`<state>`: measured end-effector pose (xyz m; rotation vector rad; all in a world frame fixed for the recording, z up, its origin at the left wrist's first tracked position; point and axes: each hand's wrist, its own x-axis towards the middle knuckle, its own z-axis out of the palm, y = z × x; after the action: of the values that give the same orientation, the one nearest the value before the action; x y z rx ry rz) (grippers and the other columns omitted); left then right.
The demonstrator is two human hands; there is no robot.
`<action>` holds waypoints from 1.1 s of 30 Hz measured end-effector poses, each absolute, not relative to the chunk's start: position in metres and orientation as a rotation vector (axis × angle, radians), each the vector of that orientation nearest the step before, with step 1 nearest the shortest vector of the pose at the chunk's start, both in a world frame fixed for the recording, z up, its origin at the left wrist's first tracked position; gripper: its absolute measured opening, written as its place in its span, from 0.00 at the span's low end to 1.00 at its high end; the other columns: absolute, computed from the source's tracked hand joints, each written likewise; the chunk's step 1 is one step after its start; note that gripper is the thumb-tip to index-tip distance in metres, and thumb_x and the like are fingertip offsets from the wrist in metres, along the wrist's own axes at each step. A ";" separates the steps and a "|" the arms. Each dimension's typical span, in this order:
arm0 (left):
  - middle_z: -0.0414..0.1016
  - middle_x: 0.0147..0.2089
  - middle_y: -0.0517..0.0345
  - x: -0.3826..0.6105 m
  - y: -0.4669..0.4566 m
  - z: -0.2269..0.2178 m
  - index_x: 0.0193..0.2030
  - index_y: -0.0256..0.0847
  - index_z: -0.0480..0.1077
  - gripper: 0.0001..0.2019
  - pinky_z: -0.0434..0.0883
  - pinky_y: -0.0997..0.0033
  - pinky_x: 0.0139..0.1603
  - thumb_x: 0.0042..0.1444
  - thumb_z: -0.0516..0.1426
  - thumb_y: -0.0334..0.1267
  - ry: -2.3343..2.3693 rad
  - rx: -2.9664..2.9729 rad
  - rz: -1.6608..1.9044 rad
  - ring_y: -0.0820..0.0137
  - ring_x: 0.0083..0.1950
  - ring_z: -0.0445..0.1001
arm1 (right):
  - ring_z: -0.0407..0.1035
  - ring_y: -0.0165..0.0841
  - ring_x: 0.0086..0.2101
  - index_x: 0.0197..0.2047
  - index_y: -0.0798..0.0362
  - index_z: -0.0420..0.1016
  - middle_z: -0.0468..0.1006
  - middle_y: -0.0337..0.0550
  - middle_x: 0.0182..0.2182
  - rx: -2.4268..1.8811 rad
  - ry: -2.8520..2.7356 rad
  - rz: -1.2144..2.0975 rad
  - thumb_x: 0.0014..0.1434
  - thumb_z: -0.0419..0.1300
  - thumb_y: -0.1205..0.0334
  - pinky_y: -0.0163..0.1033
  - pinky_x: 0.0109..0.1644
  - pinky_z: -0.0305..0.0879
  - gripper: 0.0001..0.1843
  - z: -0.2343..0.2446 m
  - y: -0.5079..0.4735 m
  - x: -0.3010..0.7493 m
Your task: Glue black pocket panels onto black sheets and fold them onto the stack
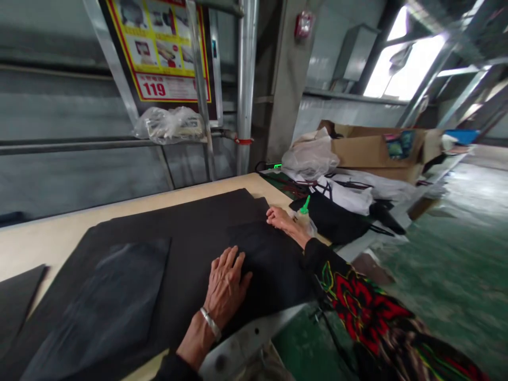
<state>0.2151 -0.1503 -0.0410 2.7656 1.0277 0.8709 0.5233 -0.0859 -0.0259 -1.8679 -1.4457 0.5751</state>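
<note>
Grips open and flat: left hand [226,286] on black sheet [190,248], right hand [281,219] at its edge (squeeze bottle [304,216] just beside). Pale worktop [51,248] beneath.

Pretty matt black fabric sheets [190,254] on a smooth, pale laminate tabletop [67,238], with a crinkly clear plastic bag [170,124], rough brown cardboard box [373,151], shiny metal post [246,79] and glossy green-painted floor [448,254] around.

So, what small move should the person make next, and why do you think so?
Probably the right hand should pick up the green-tipped bottle, because it is just beside those fingers. The left hand lies flat on the black sheet and can keep it steady meanwhile.
</note>
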 end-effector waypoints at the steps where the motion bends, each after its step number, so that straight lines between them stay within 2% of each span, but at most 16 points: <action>1: 0.68 0.64 0.44 0.215 -0.150 -0.041 0.60 0.40 0.67 0.19 0.68 0.49 0.60 0.63 0.55 0.39 1.028 2.769 0.872 0.52 0.65 0.65 | 0.66 0.32 0.31 0.41 0.55 0.66 0.72 0.43 0.31 -1.856 -1.453 0.578 0.47 0.58 0.65 0.34 0.32 0.59 0.15 -0.026 -0.087 0.523; 7: 0.68 0.64 0.43 0.215 -0.151 -0.040 0.61 0.39 0.67 0.20 0.68 0.49 0.60 0.63 0.55 0.39 1.031 2.781 0.858 0.51 0.65 0.65 | 0.66 0.34 0.31 0.41 0.55 0.66 0.72 0.42 0.30 -1.810 -1.485 0.588 0.46 0.59 0.62 0.35 0.33 0.61 0.16 -0.026 -0.088 0.525; 15: 0.68 0.64 0.43 0.216 -0.153 -0.042 0.60 0.38 0.67 0.20 0.68 0.49 0.60 0.63 0.56 0.38 1.054 2.789 0.874 0.52 0.66 0.64 | 0.64 0.30 0.27 0.41 0.57 0.66 0.71 0.41 0.29 -1.826 -1.505 0.527 0.46 0.57 0.65 0.34 0.30 0.59 0.15 -0.036 -0.081 0.531; 22: 0.68 0.65 0.43 0.216 -0.153 -0.040 0.60 0.37 0.67 0.20 0.68 0.48 0.60 0.62 0.56 0.38 1.037 2.784 0.871 0.51 0.65 0.65 | 0.66 0.31 0.27 0.39 0.55 0.67 0.72 0.40 0.27 -1.888 -1.588 0.395 0.47 0.57 0.65 0.34 0.29 0.62 0.13 -0.041 -0.077 0.533; 24: 0.68 0.65 0.43 0.216 -0.152 -0.039 0.60 0.37 0.67 0.20 0.68 0.48 0.59 0.62 0.56 0.38 1.031 2.780 0.870 0.51 0.65 0.65 | 0.67 0.33 0.29 0.40 0.54 0.67 0.73 0.41 0.29 -1.907 -1.647 0.326 0.49 0.57 0.65 0.36 0.33 0.65 0.13 -0.037 -0.079 0.534; 27: 0.68 0.65 0.44 0.216 -0.152 -0.040 0.60 0.37 0.67 0.21 0.68 0.48 0.59 0.61 0.57 0.38 1.023 2.769 0.887 0.51 0.65 0.65 | 0.69 0.39 0.39 0.42 0.54 0.70 0.74 0.46 0.36 -1.909 -1.761 0.161 0.49 0.58 0.65 0.44 0.45 0.67 0.14 -0.028 -0.085 0.535; 30: 0.68 0.65 0.44 0.216 -0.153 -0.041 0.60 0.37 0.67 0.21 0.68 0.47 0.60 0.61 0.57 0.38 1.032 2.756 0.909 0.51 0.65 0.65 | 0.65 0.46 0.52 0.48 0.54 0.72 0.73 0.53 0.47 -1.857 -1.891 0.013 0.53 0.57 0.66 0.52 0.58 0.61 0.18 -0.021 -0.086 0.525; 33: 0.68 0.65 0.43 0.216 -0.153 -0.044 0.61 0.36 0.65 0.22 0.68 0.47 0.60 0.61 0.56 0.39 1.035 2.758 0.932 0.51 0.66 0.64 | 0.63 0.45 0.55 0.52 0.55 0.72 0.72 0.55 0.52 -1.749 -2.039 -0.057 0.59 0.53 0.66 0.52 0.61 0.58 0.18 -0.025 -0.079 0.493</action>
<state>0.2164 -0.1533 -0.0436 2.7577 1.0350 0.9325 0.4932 -0.0793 -0.0249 -1.7493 -2.0388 -0.0572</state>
